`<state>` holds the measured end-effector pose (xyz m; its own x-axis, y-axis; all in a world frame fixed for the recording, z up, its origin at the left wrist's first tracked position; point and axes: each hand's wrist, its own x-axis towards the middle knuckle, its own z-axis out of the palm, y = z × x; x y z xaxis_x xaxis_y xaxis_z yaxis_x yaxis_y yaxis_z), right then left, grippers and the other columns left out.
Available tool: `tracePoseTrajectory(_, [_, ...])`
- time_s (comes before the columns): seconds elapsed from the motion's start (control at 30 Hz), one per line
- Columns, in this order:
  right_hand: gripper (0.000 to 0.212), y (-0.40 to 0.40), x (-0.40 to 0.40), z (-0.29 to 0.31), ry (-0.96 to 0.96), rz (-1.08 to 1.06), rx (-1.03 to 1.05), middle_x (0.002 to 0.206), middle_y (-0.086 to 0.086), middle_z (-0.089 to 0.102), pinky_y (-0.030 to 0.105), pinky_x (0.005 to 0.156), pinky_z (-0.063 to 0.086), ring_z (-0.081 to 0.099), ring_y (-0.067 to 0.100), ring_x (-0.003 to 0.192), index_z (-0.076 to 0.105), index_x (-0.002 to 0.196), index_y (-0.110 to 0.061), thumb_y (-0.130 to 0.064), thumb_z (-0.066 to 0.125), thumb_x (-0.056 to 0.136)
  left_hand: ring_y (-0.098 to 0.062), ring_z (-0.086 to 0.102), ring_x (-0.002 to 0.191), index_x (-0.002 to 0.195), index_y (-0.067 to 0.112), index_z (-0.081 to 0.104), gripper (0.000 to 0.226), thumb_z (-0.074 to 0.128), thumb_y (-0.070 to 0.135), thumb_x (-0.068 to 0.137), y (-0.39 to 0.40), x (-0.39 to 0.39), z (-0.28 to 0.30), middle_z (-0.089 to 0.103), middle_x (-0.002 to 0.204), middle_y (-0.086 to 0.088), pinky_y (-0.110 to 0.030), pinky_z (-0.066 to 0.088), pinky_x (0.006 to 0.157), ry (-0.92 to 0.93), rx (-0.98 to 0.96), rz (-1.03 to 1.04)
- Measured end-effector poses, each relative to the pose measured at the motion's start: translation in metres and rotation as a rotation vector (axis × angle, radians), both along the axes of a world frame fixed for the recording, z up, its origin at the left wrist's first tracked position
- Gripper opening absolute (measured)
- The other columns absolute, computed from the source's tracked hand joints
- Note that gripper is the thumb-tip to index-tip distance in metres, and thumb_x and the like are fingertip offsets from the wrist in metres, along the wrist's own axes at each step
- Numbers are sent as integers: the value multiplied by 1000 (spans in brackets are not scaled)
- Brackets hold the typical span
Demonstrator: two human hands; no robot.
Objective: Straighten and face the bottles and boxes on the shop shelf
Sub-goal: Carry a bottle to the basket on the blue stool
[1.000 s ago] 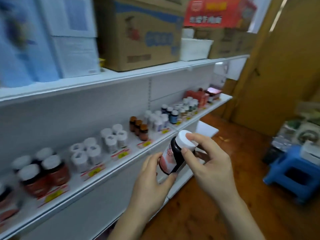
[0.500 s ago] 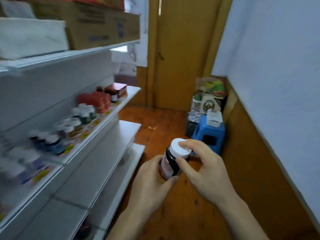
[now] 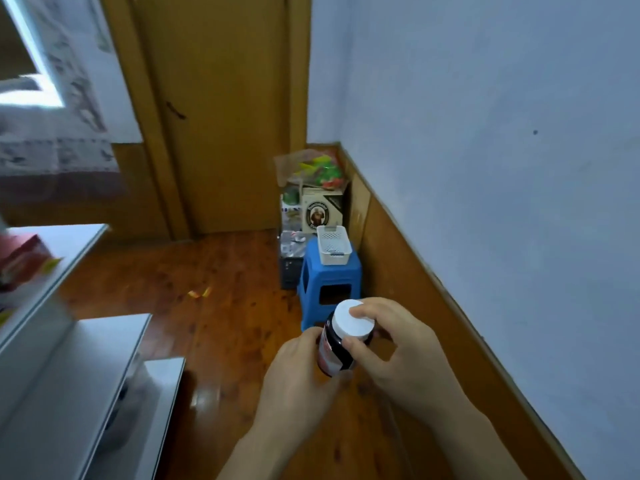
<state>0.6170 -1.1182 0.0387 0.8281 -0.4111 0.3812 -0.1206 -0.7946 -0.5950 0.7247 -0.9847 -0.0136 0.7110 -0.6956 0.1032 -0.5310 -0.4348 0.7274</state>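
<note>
A dark bottle point(image 3: 334, 348) with a white cap and a red-and-white label is held in both hands over the wooden floor, tilted with its cap up and to the right. My left hand point(image 3: 298, 379) grips the bottle's body from below and the left. My right hand point(image 3: 398, 348) pinches the white cap, thumb on the near side and a fingertip on top. The white shop shelf point(image 3: 62, 271) shows only at the left edge, with a red box point(image 3: 20, 261) on its end; its rows of bottles are out of view.
A blue plastic stool point(image 3: 329, 282) with a white basket point(image 3: 334, 244) on it stands just beyond the hands by the right wall. Behind it are stacked boxes point(image 3: 320, 209) in the corner. A wooden door point(image 3: 221, 109) faces me. Lower white shelves point(image 3: 104, 368) jut out at left.
The view has swung right, away from the shelf toward the door and wall. Both hands have kept hold of the bottle, which is now more upright.
</note>
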Motion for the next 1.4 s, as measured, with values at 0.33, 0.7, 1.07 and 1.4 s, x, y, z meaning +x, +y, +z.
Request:
tracePoseTrajectory(0.33, [40,-226,170,-17,143,28,-76,127,-11,60,4,91,41,51,0,114,59,123,-26,-36,73,87,1,51,118,135,39,45,53,66,55,88,-218,162,-26,57,126,23,-12,42,90,-72,81,23])
tracePoseTrajectory(0.7, [35,-419,393,-68,246,9,-129,119,-10,53,6,77,38,53,5,102,55,117,-23,-32,68,86,-17,30,147,154,21,31,70,45,59,98,-390,374,-79,37,157,4,-32,29,120,-228,247,68])
tracePoseTrajectory(1.07, [33,-564,588,-194,432,-11,-139,127,-2,60,26,90,48,53,19,118,58,120,-18,-31,65,90,-27,15,153,157,19,21,71,38,58,100,-524,557,-137,24,164,-3,-41,18,124,-181,514,36])
tracePoseTrajectory(1.4, [34,-651,702,-330,563,34,-24,129,1,55,29,98,46,50,20,121,56,125,-15,-17,63,92,-27,6,155,159,19,15,70,33,57,103,-611,655,-220,12,167,-5,-45,10,124,-103,662,82])
